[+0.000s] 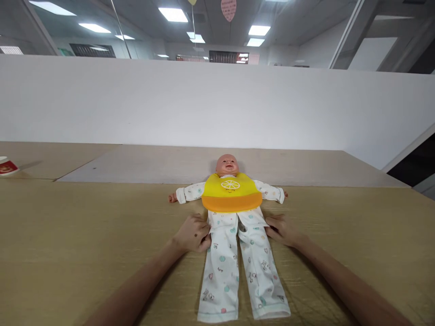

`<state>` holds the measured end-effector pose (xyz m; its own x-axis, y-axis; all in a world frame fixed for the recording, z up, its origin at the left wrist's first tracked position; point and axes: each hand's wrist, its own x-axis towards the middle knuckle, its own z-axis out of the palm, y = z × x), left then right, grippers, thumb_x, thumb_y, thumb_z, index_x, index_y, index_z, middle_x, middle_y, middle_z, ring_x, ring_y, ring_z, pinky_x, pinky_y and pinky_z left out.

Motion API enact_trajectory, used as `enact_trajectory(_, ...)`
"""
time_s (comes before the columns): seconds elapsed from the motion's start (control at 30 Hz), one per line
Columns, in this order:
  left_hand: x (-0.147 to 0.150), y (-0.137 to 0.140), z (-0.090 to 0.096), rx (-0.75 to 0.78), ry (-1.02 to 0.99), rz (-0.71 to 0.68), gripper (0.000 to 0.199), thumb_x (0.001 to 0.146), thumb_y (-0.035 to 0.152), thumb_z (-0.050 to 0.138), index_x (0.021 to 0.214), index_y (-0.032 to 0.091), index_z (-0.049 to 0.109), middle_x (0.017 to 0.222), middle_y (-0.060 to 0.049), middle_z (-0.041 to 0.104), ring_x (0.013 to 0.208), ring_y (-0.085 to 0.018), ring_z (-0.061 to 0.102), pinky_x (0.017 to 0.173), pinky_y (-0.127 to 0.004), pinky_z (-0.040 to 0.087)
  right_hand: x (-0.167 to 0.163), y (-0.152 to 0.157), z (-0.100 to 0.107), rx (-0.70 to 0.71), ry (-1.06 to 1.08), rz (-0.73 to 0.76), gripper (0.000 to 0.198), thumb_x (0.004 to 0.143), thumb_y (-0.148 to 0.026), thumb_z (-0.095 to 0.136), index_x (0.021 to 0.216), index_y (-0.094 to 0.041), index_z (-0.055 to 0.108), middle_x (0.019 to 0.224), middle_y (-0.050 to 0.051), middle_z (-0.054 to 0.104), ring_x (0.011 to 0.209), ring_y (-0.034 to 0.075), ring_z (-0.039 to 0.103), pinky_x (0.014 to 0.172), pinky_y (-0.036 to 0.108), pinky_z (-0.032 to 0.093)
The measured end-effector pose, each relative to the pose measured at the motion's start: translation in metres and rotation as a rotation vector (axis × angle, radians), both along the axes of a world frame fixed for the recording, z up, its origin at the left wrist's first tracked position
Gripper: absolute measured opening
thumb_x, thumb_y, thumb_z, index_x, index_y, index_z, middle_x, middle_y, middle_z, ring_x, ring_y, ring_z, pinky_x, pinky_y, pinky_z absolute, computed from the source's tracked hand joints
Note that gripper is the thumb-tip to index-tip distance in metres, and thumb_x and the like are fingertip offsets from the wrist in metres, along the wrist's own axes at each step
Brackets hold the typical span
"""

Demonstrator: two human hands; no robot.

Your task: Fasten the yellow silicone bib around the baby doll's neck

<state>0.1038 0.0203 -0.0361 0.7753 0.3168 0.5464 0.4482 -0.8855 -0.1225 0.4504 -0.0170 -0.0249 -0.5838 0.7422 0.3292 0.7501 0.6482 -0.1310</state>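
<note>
A baby doll [227, 165] lies on its back on the table, head away from me and arms spread. It wears a white printed shirt [222, 219] and matching long pants [222, 267]. Over its chest sits a yellow bib [230, 185] with an orange pocket and a lemon-slice print. My left hand [193, 233] is closed at the left corner of the shirt's hem, fingers curled in. At the hem's opposite corner, my right hand [282, 229] pinches the cloth between thumb and fingers. The shirt's front parts below the bib, and the pants' legs lie flat toward me.
The wooden table [102, 226] stretches to both sides, with a paler board [163, 163] along its back. A red and white paper cup [7, 166] stands at the far left edge. Behind the table rises a white partition [204, 104] with glass above it.
</note>
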Motion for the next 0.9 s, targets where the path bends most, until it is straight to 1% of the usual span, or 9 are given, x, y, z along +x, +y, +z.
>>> enact_trajectory(0.1,0.0,-0.001,-0.001,-0.038,0.029,0.013,0.013,0.064,0.015,0.045,0.051,0.019,0.046,0.047,-0.001,0.052,0.042,-0.014,0.044,0.051,-0.03,0.03,0.001,0.0,-0.002,0.031,0.004,-0.007,0.028,0.09,-0.02,0.037,0.065,-0.019,0.05,0.057,0.001,0.055,0.052,0.012,0.047,0.054,0.025,0.027)
enact_trajectory(0.27,0.0,-0.002,0.003,-0.086,0.045,0.027,0.013,0.064,0.016,0.046,0.051,0.019,0.045,0.046,-0.001,0.053,0.042,-0.013,0.045,0.051,-0.029,0.028,0.002,0.001,-0.004,0.032,0.007,-0.007,0.03,0.09,-0.021,0.037,0.063,-0.018,0.049,0.055,0.001,0.054,0.051,0.011,0.045,0.055,0.025,0.026)
enact_trajectory(0.43,-0.003,0.0,0.007,-0.017,-0.004,0.04,0.015,0.068,0.022,0.047,0.053,0.02,0.045,0.045,0.0,0.05,0.042,-0.013,0.043,0.051,-0.029,0.028,0.002,0.001,-0.005,0.033,-0.005,-0.009,0.031,0.09,-0.021,0.037,0.062,-0.018,0.05,0.055,0.001,0.053,0.051,0.011,0.044,0.054,0.025,0.025)
enact_trajectory(0.6,-0.006,0.004,0.006,0.079,0.01,0.093,0.02,0.074,0.028,0.051,0.057,0.019,0.046,0.048,0.0,0.052,0.045,-0.013,0.046,0.053,-0.029,0.03,0.003,0.001,-0.007,0.045,-0.014,-0.044,0.031,0.089,-0.023,0.039,0.061,-0.018,0.051,0.054,0.001,0.055,0.049,0.011,0.044,0.053,0.026,0.024)
enact_trajectory(0.73,-0.007,0.004,0.006,0.177,0.011,0.111,0.02,0.08,0.03,0.049,0.063,0.019,0.048,0.051,0.0,0.053,0.047,-0.014,0.049,0.054,-0.03,0.03,0.002,0.0,-0.003,0.138,-0.039,-0.102,0.026,0.088,-0.027,0.046,0.064,-0.018,0.052,0.058,0.001,0.059,0.05,0.01,0.047,0.053,0.025,0.025)
enact_trajectory(0.9,-0.005,-0.001,0.011,0.235,0.008,0.173,0.019,0.084,0.03,0.05,0.068,0.019,0.049,0.054,0.0,0.054,0.052,-0.015,0.051,0.056,-0.03,0.033,-0.003,0.0,0.004,0.307,-0.152,-0.156,0.018,0.087,-0.028,0.053,0.073,-0.017,0.054,0.065,0.003,0.063,0.055,0.013,0.054,0.055,0.025,0.027)
